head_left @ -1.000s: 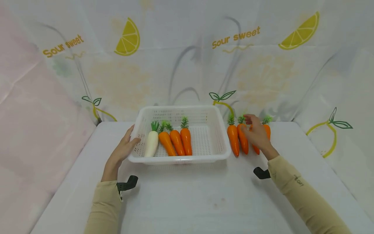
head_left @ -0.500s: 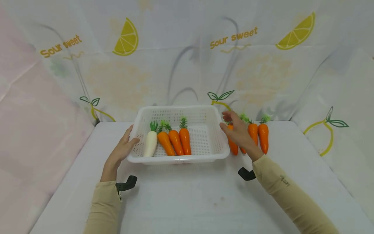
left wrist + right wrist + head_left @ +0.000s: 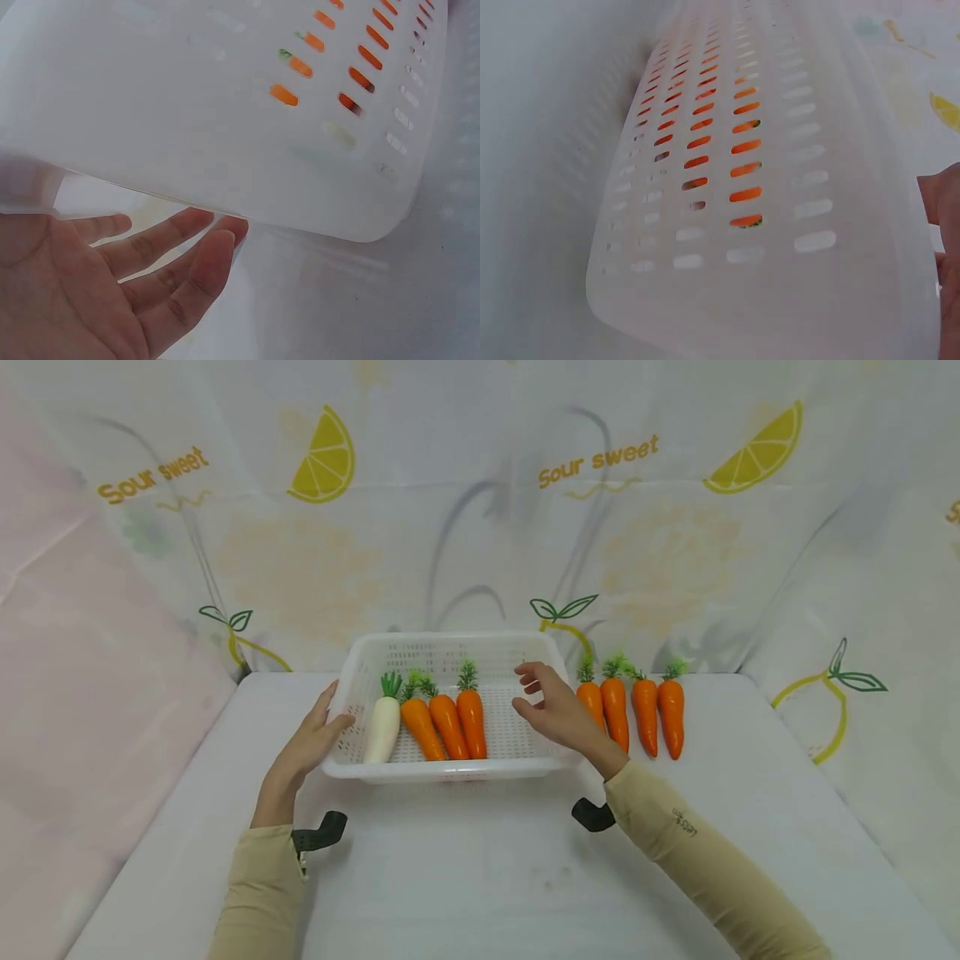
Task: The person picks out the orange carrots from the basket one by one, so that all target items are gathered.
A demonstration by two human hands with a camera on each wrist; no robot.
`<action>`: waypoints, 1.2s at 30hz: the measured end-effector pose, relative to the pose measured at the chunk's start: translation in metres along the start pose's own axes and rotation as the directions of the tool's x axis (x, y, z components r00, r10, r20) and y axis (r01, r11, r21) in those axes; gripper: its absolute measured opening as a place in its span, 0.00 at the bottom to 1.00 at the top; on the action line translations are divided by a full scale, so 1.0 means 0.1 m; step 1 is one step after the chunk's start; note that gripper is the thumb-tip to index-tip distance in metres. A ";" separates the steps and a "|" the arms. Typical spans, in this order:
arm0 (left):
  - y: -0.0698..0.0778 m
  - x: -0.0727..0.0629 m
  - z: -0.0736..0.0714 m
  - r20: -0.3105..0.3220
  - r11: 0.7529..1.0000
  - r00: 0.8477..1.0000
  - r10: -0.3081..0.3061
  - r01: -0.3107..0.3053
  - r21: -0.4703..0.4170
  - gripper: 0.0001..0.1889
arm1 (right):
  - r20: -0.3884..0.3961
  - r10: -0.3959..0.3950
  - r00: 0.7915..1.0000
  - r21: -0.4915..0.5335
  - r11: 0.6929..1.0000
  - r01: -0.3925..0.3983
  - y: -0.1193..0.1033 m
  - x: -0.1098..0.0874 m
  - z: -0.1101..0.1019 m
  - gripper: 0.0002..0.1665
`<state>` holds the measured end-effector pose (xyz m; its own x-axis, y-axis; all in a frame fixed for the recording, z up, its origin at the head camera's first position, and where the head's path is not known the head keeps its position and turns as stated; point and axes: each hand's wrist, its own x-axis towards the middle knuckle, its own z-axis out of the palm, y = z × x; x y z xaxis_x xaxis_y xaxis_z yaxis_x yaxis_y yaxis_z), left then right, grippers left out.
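Observation:
A white plastic basket with slotted walls holds one white radish and three orange carrots with green tops. My left hand is at the basket's left side. In the left wrist view its fingers are nearly straight and reach the basket edge, their tips partly hidden behind it. Over the right part of the basket hovers my right hand, fingers loosely bent and holding nothing. The right wrist view has mostly the basket wall, with a bit of the right hand at the edge.
Several more carrots lie in a row on the white table, right of the basket; the right hand and wrist partly overlap the nearest ones. A lemon-printed cloth hangs behind the table.
My right hand has moved left from above the row of carrots, across the basket's right rim, to over the basket. The left hand stays at the basket's left side.

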<state>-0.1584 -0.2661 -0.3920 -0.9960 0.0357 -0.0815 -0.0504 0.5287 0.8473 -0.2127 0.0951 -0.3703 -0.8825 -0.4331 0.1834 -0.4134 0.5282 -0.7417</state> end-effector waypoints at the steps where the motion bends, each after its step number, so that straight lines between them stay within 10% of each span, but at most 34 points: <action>1: 0.00 0.00 0.00 0.002 1.000 1.000 -0.002 0.002 0.002 0.36 | 0.012 0.005 1.000 0.000 1.000 -0.005 0.00 0.01 0.02 0.28; 14: 0.00 0.01 -0.02 0.010 1.000 1.000 0.000 0.000 0.018 0.36 | 0.152 0.139 0.979 -0.074 0.989 -0.129 -0.17 0.24 0.36 0.33; 23: 0.00 0.00 -0.04 0.004 1.000 1.000 -0.010 0.010 0.019 0.37 | 0.361 0.333 0.871 -0.250 0.935 -0.253 -0.12 0.50 0.55 0.48; 36: -0.01 0.00 -0.01 0.003 1.000 1.000 -0.002 0.002 -0.005 0.36 | 0.354 0.477 0.804 -0.398 0.855 -0.333 -0.27 0.61 0.70 0.53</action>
<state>-0.1587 -0.2677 -0.3921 -0.9957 0.0375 -0.0844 -0.0523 0.5249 0.8496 -0.2391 0.0031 -0.3841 -0.8277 -0.3547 -0.4349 -0.1491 0.8861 -0.4389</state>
